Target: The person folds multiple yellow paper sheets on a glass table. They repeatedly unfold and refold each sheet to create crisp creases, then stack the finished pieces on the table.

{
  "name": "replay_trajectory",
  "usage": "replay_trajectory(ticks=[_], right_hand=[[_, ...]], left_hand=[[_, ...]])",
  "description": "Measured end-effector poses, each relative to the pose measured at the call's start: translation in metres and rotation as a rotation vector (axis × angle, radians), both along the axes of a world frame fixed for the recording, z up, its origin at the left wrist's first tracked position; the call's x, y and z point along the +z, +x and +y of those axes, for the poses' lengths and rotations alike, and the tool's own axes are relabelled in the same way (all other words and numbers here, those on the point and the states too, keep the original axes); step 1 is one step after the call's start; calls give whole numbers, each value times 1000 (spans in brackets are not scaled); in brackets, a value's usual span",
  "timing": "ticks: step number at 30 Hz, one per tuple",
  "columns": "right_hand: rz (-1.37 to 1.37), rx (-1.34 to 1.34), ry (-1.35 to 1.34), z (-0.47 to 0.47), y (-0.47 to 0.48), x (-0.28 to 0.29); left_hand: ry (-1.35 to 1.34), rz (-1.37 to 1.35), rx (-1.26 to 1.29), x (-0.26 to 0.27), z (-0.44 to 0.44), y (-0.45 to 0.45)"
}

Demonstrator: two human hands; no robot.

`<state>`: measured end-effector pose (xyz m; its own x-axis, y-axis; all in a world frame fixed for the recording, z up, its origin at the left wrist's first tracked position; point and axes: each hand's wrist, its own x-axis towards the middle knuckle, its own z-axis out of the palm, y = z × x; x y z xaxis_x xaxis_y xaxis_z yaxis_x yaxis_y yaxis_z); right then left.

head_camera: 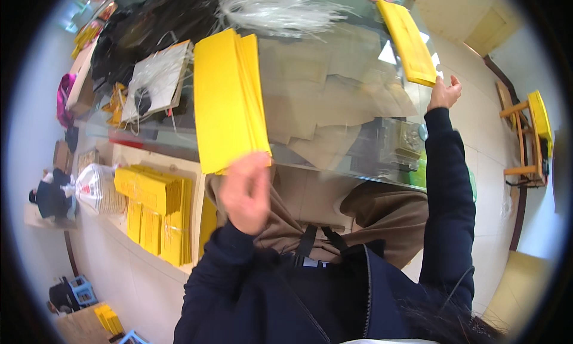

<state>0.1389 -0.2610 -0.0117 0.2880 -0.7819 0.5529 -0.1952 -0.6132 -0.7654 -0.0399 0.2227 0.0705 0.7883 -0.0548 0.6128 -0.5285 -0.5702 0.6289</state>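
Note:
A fanned stack of yellow paper sheets or envelopes lies on the glass tabletop, its near end over the table's edge. My left hand, blurred, is at that near end; whether its fingers grip any paper cannot be told. Far to the right, my right hand touches the near corner of another yellow paper piece or stack, with its fingers partly spread; the grip is unclear. White plastic strips lie in a bundle at the back. Brown paper sheets show beneath the glass.
Black plastic and a white board with strips lie at the left. Bundled yellow stacks and a white plastic bag rest on a lower surface. A wooden stool stands right. Other people sit at far left.

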Motion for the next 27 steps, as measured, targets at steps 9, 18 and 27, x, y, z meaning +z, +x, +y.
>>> replay_trajectory(ticks=[9,18,27], right_hand=[[421,1636,686,305,-98,66],[629,1434,826,377,-75,70],[484,1424,873,243,-121,91]], left_hand=[[-118,434,198,-57,119,108],[-755,811,-64,-18,114,99],[-1280,1020,-557,-4,-2,30]])
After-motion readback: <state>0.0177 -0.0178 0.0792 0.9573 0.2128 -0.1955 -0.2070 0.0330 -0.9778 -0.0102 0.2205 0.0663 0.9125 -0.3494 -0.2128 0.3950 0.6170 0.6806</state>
